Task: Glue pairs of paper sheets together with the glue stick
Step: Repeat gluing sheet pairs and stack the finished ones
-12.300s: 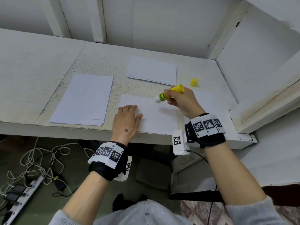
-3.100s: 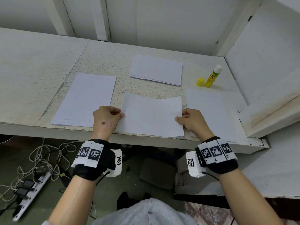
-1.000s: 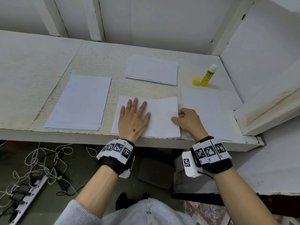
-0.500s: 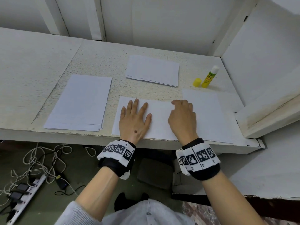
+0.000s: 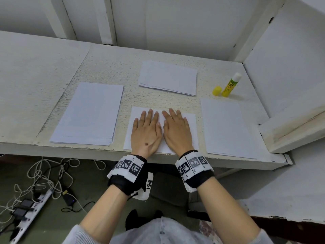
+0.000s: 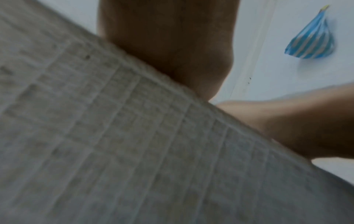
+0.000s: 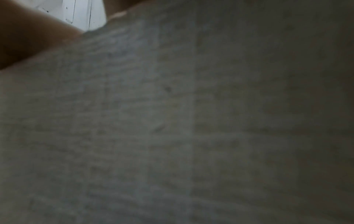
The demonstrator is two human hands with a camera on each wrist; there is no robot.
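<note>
paper sheet (image 5: 190, 131) under flat fingers (image 5: 149, 115)

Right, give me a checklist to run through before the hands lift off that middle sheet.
1. Both hands flat on the middle sheet: ok; left hand and right hand press it, fingers straight.
2. Sheet fully on the table: ok, though its near edge lies close to the table's front edge.
3. Edges of the glued pair aligned: cannot tell; the hands cover much of it.
4. Glue stick within reach: ok, upright at the far right.
5. Glue stick capped: not ok; the yellow cap stands beside it.
6. Next sheets ready: ok; left stack, far stack, right sheet.
</note>
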